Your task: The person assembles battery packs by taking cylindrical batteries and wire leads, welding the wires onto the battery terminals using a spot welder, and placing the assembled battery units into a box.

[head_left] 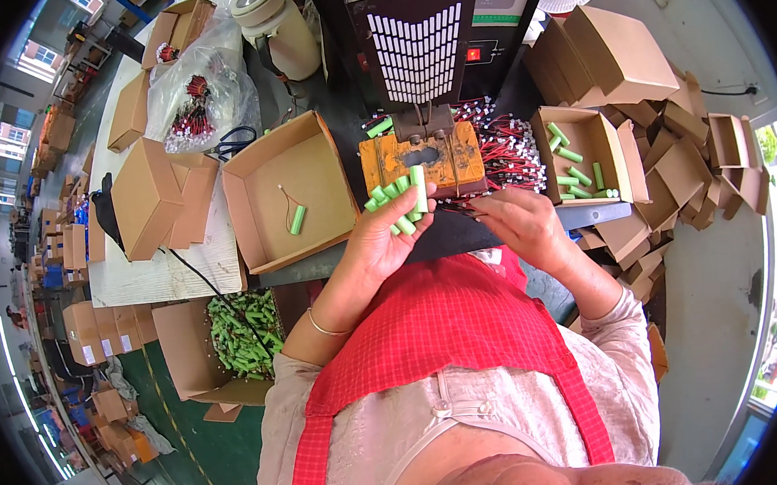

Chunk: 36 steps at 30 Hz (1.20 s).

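Left hand cupped palm-up, fingers curled around a bunch of green cells: short, smooth cylinders, light green sleeves. Most lie side by side across the palm, long axes running roughly 11 to 5 o'clock; one stands near upright, pointing to 12, its top against the orange jig.

Right hand at 3 o'clock of the left, back up, fingers bent and pinched toward the red wires; what it grips, cannot tell.

Open box at 9 o'clock of the hands: one wired cell, axis about 1 to 7. Box at 2 o'clock: several loose cells, mixed directions. Floor carton at 8 o'clock: heap of green cells. Clear bag at 11 o'clock: red wire bundles.
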{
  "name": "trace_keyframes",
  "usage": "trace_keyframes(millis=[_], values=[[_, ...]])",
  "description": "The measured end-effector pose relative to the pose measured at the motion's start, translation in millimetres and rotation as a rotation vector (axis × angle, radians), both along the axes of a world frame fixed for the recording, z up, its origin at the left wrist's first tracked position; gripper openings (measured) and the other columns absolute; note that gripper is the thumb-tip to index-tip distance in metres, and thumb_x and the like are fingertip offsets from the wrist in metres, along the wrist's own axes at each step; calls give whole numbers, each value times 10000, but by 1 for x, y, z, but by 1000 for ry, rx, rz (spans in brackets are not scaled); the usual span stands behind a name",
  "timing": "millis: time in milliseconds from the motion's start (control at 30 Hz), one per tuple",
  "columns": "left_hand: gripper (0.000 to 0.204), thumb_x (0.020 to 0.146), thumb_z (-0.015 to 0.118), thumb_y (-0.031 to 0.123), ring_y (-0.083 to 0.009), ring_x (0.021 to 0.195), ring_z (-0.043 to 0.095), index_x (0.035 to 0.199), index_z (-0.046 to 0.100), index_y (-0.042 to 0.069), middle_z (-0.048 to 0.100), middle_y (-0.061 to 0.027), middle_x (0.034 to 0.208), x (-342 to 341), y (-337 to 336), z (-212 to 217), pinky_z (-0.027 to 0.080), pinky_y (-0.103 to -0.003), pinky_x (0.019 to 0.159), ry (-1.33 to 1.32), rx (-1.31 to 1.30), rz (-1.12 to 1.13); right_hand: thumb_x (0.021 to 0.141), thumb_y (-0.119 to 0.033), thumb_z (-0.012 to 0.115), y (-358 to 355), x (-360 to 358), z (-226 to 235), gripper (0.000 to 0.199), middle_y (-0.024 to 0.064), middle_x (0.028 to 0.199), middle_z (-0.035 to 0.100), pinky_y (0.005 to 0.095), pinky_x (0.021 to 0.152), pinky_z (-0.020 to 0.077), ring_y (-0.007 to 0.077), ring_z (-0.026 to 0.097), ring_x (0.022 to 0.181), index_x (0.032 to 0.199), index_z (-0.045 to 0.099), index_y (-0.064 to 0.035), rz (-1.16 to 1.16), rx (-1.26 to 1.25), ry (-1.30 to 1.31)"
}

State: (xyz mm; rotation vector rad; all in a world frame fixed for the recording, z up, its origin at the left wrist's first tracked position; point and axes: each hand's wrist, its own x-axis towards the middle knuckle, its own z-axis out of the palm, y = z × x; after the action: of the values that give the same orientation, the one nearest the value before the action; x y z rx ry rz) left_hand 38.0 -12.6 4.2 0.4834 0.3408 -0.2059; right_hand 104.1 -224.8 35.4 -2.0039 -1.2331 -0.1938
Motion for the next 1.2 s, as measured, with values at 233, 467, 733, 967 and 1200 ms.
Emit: trace_keyframes(millis=[233,467,733,967,1200], values=[[339,781,655,35,-171,789,626,1100,552,-11,631,-103,962,15,6,11,519,-279,706,-247,617,85,684,74,636,21,18,-27,251,109,850,619,296,633,517,226,626,721,920,613,-11,-172,299,-122],[298,732,694,21,-100,772,591,1022,625,30,646,-62,864,39,9,-5,472,-232,671,-540,1553,282,703,64,644,50,20,-35,222,91,812,635,256,624,483,183,617,702,906,626,-23,-254,403,75],[203,689,697,30,-273,696,614,868,606,1,616,-137,790,48,9,-11,487,-325,615,-646,1660,415,709,44,640,57,26,-33,209,85,781,630,256,604,483,193,619,684,903,628,-31,-263,362,189],[192,676,699,23,-291,685,606,833,591,-4,610,-141,773,47,7,-16,481,-336,605,-595,1726,432,745,-28,658,63,28,-32,159,103,776,634,274,601,492,208,632,677,900,622,-27,-299,362,258],[206,722,714,72,-164,708,610,907,638,22,638,-88,804,35,19,-8,480,-276,641,-435,1576,427,761,-15,666,59,21,-41,229,46,806,642,216,609,485,86,604,689,982,612,-38,-242,418,343]])
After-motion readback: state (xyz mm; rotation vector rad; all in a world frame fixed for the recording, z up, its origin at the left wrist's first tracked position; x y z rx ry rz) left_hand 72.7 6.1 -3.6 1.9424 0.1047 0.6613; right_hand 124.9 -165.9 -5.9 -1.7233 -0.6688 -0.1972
